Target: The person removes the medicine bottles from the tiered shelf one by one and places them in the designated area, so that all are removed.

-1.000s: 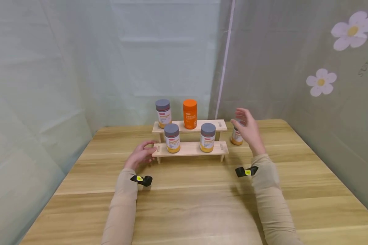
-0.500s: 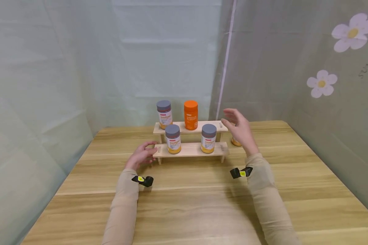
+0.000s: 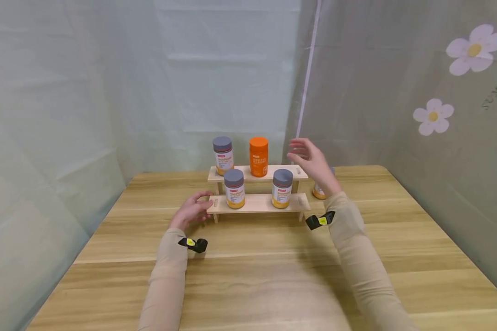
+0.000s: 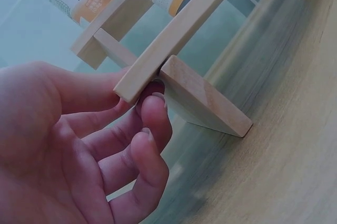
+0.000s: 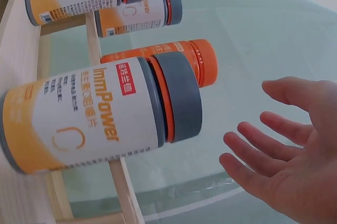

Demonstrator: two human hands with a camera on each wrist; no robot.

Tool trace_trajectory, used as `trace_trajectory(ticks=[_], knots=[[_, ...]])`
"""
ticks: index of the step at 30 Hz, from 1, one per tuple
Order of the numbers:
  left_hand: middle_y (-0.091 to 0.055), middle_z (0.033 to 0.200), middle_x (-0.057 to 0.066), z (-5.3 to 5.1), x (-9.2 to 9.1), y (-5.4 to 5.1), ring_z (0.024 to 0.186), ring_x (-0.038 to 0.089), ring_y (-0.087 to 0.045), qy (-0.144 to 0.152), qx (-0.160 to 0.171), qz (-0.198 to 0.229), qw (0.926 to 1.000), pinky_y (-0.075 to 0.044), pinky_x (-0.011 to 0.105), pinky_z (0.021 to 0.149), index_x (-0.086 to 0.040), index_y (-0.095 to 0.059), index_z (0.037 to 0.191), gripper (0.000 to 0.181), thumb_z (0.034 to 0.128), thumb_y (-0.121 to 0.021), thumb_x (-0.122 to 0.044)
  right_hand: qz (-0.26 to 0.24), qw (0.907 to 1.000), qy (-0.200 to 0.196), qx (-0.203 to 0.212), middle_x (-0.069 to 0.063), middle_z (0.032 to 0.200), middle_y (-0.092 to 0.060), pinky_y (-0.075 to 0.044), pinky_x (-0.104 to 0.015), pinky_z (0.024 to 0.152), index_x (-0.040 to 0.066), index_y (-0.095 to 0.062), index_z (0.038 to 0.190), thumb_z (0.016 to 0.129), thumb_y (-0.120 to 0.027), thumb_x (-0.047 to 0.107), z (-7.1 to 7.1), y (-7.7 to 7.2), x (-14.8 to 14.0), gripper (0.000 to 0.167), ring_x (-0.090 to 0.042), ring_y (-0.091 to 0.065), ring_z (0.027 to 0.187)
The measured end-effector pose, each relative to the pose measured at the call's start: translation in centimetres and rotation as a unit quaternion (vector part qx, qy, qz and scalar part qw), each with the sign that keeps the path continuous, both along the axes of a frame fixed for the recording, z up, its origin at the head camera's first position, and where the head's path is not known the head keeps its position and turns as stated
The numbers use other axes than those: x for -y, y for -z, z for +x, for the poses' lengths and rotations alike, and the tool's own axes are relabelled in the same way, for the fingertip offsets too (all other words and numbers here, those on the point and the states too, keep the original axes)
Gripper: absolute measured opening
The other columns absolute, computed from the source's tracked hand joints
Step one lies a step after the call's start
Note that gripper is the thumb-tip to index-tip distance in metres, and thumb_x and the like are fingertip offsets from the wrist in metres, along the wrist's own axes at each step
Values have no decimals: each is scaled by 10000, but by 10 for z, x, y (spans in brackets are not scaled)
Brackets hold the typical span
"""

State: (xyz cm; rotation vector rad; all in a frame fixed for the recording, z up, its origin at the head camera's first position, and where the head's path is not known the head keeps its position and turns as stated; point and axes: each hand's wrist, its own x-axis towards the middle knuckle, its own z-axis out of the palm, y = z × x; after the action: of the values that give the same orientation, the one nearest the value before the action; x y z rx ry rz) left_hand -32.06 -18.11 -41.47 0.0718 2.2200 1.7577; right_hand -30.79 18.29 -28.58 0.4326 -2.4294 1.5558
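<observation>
A two-tier wooden rack (image 3: 257,203) stands on the table. My left hand (image 3: 190,211) holds the left end of its lower shelf; in the left wrist view the thumb and fingers of the hand (image 4: 100,145) pinch the board's end (image 4: 142,71). The upper shelf bears a grey-lidded jar (image 3: 223,157) at left and an orange jar (image 3: 258,157) near the middle. Two grey-lidded jars (image 3: 234,189) (image 3: 282,189) stand on the lower shelf. My right hand (image 3: 312,163), fingers relaxed and holding nothing, hovers by the upper shelf's right end, right of the orange jar (image 5: 205,63) in the right wrist view.
Another grey-lidded jar (image 3: 320,191) stands on the table right of the rack, partly hidden behind my right hand and forearm. The wooden table (image 3: 248,276) extends in front. Pale sheets (image 3: 232,82) hang behind and at both sides, with printed flowers at right.
My right hand has moved left from above the jar on the table to the upper shelf's right end. My left hand has stayed at the rack, and the jars stand where they were.
</observation>
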Motion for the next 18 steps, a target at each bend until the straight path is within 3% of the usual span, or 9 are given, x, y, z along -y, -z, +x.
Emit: trace_trajectory(ticks=[9,18], knots=[[-637,867,-44,0,1,1,662,91,-595,1,62,120,9999,-483,192,595,-86,-323,1475,549,991,-550,-215,-220,9977,-328,555,-169,1419,-487,-398,-485,1097,92,-401,1422,954,-612,151,-10,-4,14,517,-341,-482,1320],[-632,882,-48,1,1,0,654,78,-595,49,49,71,10000,-468,191,584,-80,-317,1468,538,998,-537,-219,138,9951,-615,761,-186,1456,-433,-390,-492,1102,103,-335,1457,947,-618,154,-21,-10,27,585,-356,-454,1335]])
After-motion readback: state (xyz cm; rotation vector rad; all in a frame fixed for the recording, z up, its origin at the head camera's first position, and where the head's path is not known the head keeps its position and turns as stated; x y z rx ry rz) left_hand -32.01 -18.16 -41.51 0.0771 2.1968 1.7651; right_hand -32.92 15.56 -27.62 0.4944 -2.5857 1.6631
